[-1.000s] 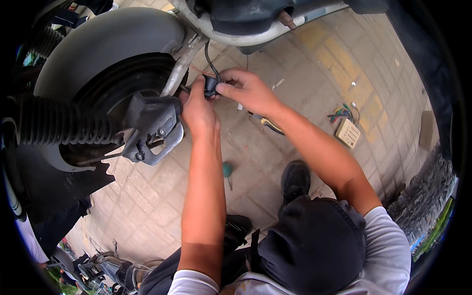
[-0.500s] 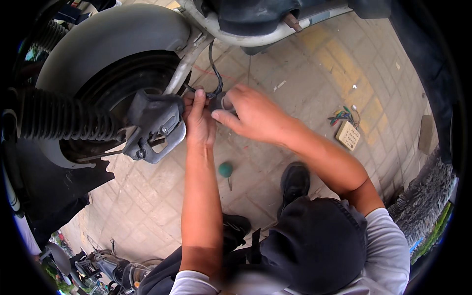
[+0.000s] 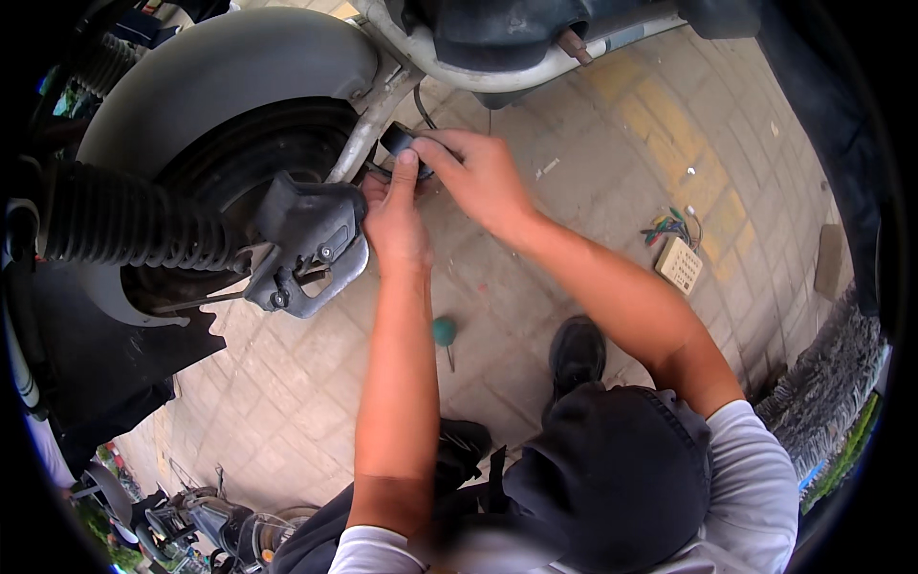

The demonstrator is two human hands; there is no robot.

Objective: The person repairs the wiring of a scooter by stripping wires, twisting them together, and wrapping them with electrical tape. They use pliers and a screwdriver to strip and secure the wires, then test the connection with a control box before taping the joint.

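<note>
Slightly left of centre, toward the far side of the scene, a small smooth black piece, rounded and roll-like (image 3: 394,137), is held up between two bare hands, just beside the silver-grey metal bar (image 3: 356,153) that slants down from a vehicle's frame. The right hand (image 3: 478,182) comes in from the right with its thumb and fingers closed on the piece's right end, the fingertips partly hidden. The left hand (image 3: 397,225), reaching up from the near side, has its raised thumb against the piece; its other fingers are curled on the left, and I cannot tell whether they are closed on anything. A thin black cable (image 3: 421,107) hangs from the frame just beyond the hands and runs down behind them. To the left stand a wide grey tyre (image 3: 253,53), a dark grey metal bracket with a curved open lower arm (image 3: 301,234), near the left wrist, and a black ribbed coil spring (image 3: 139,215). On the beige paving (image 3: 497,287), a tool with a round green handle and a thin shaft (image 3: 444,331) lies near the left forearm. Farther right, well apart from the hands, lies a flat cream-coloured box (image 3: 679,265), with multicoloured wires (image 3: 672,227) bunched at its far edge.
</note>
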